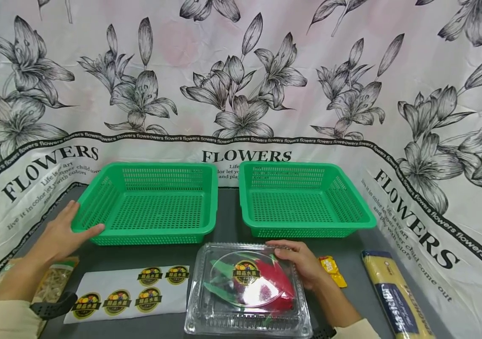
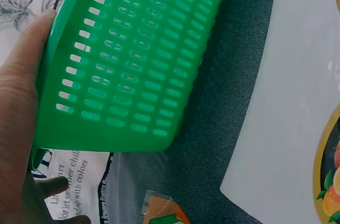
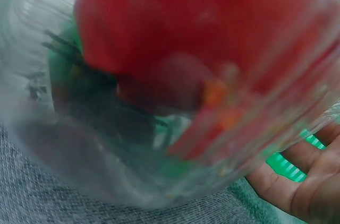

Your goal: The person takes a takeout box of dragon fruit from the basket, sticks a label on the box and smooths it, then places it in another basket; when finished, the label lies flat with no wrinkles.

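My right hand [image 1: 304,263] grips a clear plastic clamshell box [image 1: 198,292] by its far right edge. Inside lies a pinkish-red fruit with green leafy tips, which looks like a dragon fruit [image 1: 276,287]. A black-and-gold round sticker [image 1: 246,272] is on the lid. In the right wrist view the box [image 3: 106,176] fills the picture, blurred, with my fingers [image 3: 276,181] beyond it. My left hand [image 1: 60,235] rests at the near left corner of the left green basket [image 1: 151,238], fingers spread, thumb [image 2: 37,38] along the rim.
A white sheet [image 1: 126,287] bears several matching round stickers. Behind the box stands the right green basket [image 1: 304,231]. A yellow packet [image 1: 333,271] and a long spaghetti pack [image 1: 395,292] lie at right. Under my left forearm is a bag of dry food [image 1: 56,282]. A flowered cloth [image 1: 241,70] hangs behind.
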`<state>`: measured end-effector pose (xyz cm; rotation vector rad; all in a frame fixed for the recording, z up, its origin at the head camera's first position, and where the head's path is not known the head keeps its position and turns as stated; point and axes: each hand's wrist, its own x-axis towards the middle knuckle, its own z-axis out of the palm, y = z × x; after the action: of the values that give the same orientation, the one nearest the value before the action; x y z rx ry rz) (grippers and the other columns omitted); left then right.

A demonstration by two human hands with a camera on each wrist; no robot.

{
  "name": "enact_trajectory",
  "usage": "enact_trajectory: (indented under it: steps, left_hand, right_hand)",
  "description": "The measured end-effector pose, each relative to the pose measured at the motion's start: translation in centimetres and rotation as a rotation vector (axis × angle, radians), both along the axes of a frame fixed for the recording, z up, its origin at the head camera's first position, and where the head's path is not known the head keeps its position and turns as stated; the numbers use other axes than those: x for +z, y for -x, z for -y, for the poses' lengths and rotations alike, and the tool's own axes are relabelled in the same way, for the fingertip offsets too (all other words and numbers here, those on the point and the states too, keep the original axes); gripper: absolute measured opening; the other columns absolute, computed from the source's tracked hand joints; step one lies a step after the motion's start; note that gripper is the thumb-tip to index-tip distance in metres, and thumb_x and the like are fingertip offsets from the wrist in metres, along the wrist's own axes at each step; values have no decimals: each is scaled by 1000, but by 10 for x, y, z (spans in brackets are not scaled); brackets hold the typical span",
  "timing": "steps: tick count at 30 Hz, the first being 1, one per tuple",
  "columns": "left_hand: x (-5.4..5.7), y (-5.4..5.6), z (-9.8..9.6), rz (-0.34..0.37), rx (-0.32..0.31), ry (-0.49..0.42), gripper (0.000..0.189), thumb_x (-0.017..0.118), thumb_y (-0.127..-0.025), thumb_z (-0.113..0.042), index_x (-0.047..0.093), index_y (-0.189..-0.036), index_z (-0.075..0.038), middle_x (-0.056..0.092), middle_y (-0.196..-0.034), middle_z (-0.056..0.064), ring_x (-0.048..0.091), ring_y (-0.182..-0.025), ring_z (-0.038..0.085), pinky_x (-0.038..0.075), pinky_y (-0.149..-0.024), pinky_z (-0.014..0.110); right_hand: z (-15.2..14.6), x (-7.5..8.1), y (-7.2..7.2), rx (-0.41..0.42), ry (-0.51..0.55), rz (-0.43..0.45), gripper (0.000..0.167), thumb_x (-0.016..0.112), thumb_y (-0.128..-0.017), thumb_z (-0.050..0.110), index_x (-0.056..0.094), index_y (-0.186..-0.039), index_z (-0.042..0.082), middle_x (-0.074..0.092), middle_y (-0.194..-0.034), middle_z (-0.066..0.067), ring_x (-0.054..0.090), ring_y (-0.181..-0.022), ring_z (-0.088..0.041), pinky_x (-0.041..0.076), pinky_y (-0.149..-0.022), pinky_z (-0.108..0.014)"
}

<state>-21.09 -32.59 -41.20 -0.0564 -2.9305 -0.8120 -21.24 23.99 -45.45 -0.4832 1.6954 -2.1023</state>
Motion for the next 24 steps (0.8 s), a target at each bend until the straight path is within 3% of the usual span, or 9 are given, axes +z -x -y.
enact_trajectory:
  steps: [16, 21, 24]
  left_hand:
    - [-3, 1, 1, -3, 1, -13, 101, 53, -94, -52, -7, -149, 7, -14, -153, 28, -2, -132, 60, 11, -93, 78]
    - [-3, 0, 1, -3, 2, -19, 101, 53, -94, -52, -7, -149, 8, -15, -153, 28, -2, -132, 60, 10, -93, 78]
    - [-3, 1, 0, 2, 1, -21, 101, 53, -94, -53, -7, -149, 7, -15, -154, 27, -3, -132, 60, 10, -93, 78]
  right_hand:
    - [1, 4, -1, 6, 13, 40, 29, 54, -99, 9, 66, -124, 4, 65, -113, -14, 68, -92, -30, 54, -75, -48]
    - [3, 4, -3, -5, 44, 74, 31, 53, -99, 7, 61, -127, -3, 65, -113, -14, 67, -93, -30, 54, -76, -48]
    - [4, 4, -5, -10, 76, 104, 29, 53, -99, 6, 64, -125, 0, 66, -112, -13, 67, -93, -30, 53, -77, -48]
